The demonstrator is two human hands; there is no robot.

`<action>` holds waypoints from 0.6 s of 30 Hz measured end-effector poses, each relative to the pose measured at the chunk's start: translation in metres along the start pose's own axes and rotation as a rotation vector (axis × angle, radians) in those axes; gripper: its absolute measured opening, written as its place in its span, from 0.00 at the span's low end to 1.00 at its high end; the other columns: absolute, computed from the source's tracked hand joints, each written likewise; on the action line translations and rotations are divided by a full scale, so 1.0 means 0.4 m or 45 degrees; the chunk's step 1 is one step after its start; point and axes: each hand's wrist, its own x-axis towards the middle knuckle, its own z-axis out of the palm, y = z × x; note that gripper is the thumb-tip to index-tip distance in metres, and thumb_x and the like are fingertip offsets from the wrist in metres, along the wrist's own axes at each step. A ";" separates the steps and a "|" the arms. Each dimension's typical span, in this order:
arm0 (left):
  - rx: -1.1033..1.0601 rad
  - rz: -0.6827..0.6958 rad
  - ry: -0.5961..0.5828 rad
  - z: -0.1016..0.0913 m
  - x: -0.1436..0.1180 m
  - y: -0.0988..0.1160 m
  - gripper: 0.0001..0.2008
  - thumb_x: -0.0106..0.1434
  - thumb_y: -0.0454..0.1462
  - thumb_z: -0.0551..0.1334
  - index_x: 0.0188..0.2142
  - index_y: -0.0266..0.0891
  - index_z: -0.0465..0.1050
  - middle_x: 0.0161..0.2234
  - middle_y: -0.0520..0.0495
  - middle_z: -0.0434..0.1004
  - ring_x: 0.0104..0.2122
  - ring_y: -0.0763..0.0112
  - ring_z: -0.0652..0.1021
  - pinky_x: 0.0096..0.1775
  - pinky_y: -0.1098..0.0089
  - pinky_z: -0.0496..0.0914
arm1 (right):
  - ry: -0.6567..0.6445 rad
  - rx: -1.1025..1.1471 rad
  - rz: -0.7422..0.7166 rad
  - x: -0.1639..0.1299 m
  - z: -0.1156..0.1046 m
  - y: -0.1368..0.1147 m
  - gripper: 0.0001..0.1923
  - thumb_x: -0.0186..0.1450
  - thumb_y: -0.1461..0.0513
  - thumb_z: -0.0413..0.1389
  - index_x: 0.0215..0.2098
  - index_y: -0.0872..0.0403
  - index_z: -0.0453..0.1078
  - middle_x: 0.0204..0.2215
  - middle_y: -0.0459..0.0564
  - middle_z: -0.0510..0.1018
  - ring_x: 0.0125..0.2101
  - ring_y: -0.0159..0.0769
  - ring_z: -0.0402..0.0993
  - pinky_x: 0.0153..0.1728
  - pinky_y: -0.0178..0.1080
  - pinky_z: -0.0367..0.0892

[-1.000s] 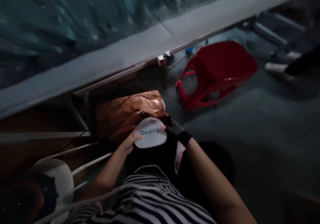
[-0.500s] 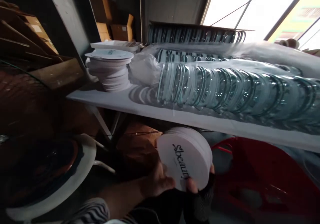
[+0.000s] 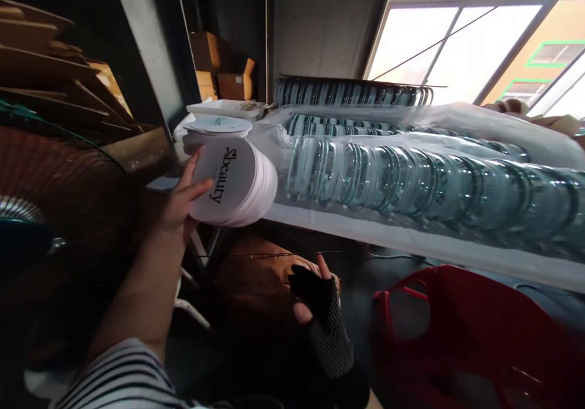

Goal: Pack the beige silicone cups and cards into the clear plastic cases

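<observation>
White stack (image 3: 234,180) clasped in left hand (image 3: 180,200); likely light, stiff, prone to slip apart; best held round edges. Right hand (image 3: 320,308) empty, grip loosely parted.

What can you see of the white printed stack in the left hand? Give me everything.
The stack is many thin, roundish white sheets, card-like in look, their edges layered along its right side. The front face carries dark lettering, "beauty" after an ornate first mark, running downward. It is tilted, face towards the camera, in the grip of the left hand at its left edge, one digit on the face. It overlaps the table in view; whether they touch is unclear.
</observation>
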 end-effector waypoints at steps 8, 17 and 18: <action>0.238 -0.446 -0.246 -0.040 0.103 0.016 0.38 0.61 0.28 0.63 0.68 0.42 0.53 0.57 0.49 0.73 0.50 0.64 0.77 0.60 0.45 0.61 | 0.011 0.064 0.113 -0.001 -0.025 0.054 0.42 0.63 0.50 0.62 0.70 0.44 0.49 0.57 0.57 0.73 0.53 0.47 0.74 0.59 0.57 0.64; 1.003 -0.156 -0.159 0.029 0.177 0.033 0.16 0.65 0.31 0.63 0.52 0.25 0.71 0.43 0.53 0.80 0.59 0.57 0.69 0.63 0.45 0.54 | 0.020 0.026 0.163 -0.017 -0.042 0.044 0.40 0.63 0.48 0.60 0.69 0.46 0.53 0.53 0.56 0.76 0.53 0.46 0.74 0.60 0.56 0.62; 1.126 0.051 -0.120 0.033 0.143 0.040 0.17 0.64 0.35 0.65 0.51 0.27 0.72 0.45 0.56 0.79 0.60 0.57 0.68 0.64 0.47 0.54 | 0.052 0.003 0.185 -0.023 -0.052 0.053 0.39 0.63 0.47 0.60 0.68 0.46 0.55 0.54 0.56 0.75 0.55 0.47 0.72 0.62 0.57 0.59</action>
